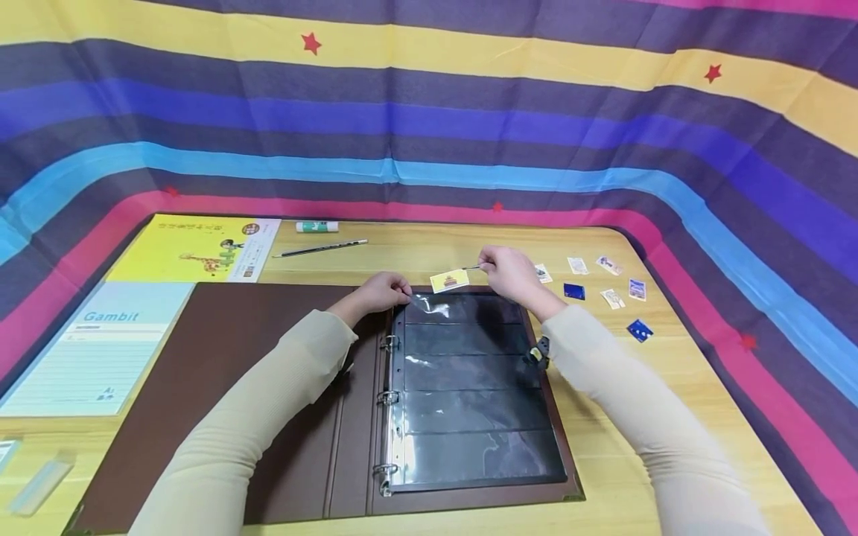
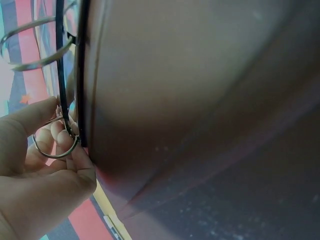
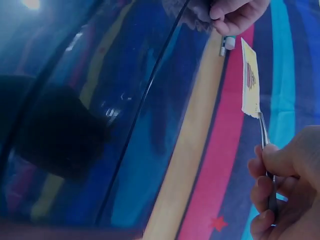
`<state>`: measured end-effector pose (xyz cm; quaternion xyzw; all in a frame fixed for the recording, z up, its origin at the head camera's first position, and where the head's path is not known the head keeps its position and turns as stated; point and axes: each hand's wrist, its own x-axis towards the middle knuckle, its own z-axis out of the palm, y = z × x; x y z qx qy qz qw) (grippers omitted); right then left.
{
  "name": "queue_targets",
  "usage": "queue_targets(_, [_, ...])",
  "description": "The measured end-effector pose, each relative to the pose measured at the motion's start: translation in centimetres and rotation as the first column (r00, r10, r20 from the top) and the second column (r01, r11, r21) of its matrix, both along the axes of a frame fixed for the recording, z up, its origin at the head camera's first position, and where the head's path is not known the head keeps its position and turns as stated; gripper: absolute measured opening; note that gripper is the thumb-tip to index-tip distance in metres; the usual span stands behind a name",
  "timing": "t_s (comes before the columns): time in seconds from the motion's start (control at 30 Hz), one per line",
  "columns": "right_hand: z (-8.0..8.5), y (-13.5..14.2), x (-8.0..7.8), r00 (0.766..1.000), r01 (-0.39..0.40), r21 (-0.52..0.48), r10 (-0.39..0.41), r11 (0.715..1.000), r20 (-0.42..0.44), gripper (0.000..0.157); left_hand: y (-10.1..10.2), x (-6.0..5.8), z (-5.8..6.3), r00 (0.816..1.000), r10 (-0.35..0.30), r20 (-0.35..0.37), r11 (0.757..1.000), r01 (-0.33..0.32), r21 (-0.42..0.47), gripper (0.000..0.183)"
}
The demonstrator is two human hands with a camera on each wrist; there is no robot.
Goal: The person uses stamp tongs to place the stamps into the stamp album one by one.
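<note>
A brown ring binder [image 1: 268,313] lies spread out on the table, with a black pocket page [image 1: 472,412] on its metal rings [image 1: 387,397]. My left hand [image 1: 379,292] pinches the page at its top left corner, close to the top ring [image 2: 56,156] in the left wrist view. In my right hand [image 1: 507,272] is a pair of metal tweezers [image 3: 265,132], pinched between thumb and fingers. The tweezer tips grip one end of a yellow postage stamp [image 3: 250,80]. That stamp hangs just above the page's top edge in the head view.
Several small stamps [image 1: 639,330] lie scattered at the right. A pencil [image 1: 322,249] and a glue stick [image 1: 317,226] are behind the binder. Left stand a yellow booklet [image 1: 181,246], a Gambit notebook [image 1: 100,357] and a translucent case [image 1: 42,487]. A striped cloth [image 1: 429,119] borders the table.
</note>
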<state>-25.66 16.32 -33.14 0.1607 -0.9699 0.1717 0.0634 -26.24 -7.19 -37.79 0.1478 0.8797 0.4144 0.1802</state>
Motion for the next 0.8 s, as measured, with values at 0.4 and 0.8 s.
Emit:
queue_targets(0.4, [-2.1, -2.5, -1.9, 0.997, 0.064, 0.07, -0.067, 0.995, 0.047, 0.005, 0.0, 0.2, 0.1, 1.0, 0.012, -0.003, 1.0, -0.012, -0.003, 0.007])
queue_targets(0.8, [-2.8, -2.7, -0.2, 0.991, -0.044, 0.091, 0.031, 0.995, 0.133, 0.01, 0.0, 0.3, 0.0, 1.0, 0.016, 0.01, 1.0, -0.016, 0.019, 0.005])
